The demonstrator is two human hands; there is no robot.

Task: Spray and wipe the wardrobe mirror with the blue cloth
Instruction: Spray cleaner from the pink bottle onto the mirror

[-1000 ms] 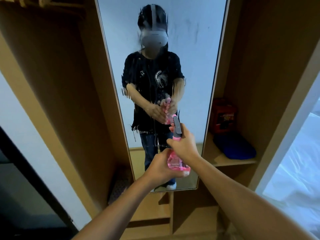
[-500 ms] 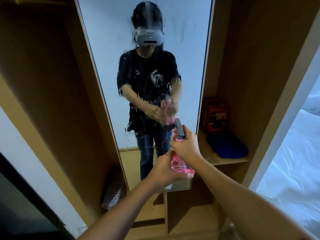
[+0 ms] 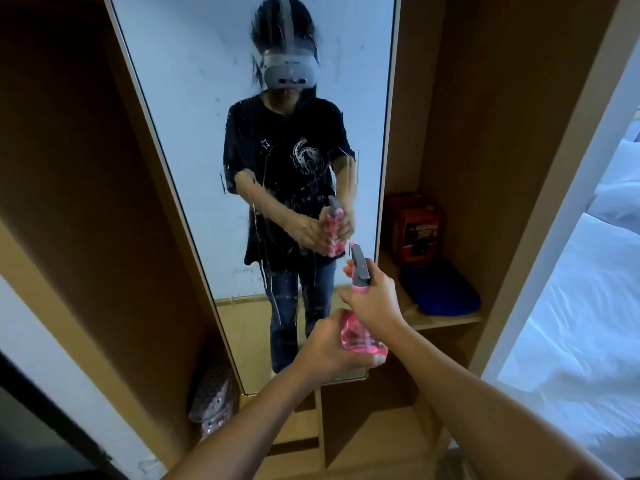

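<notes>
The tall wardrobe mirror (image 3: 194,109) stands ahead, streaked with running spray drops across its middle. A pink spray bottle (image 3: 360,336) with a grey trigger head points at the glass. My right hand (image 3: 372,299) grips its neck at the trigger. My left hand (image 3: 332,344) holds the bottle's body from below and the left. The blue cloth (image 3: 440,294) lies folded on the wooden shelf (image 3: 446,318) to the right of the mirror, apart from both hands.
A red box (image 3: 414,228) sits on the shelf behind the cloth. A pair of perforated slippers (image 3: 213,400) leans at the wardrobe floor, lower left. A white bed (image 3: 575,341) fills the right side. Wardrobe panels flank the mirror.
The view has shifted so the mirror sits more centred. Both hands keep their hold on the bottle, which stays aimed at the lower glass.
</notes>
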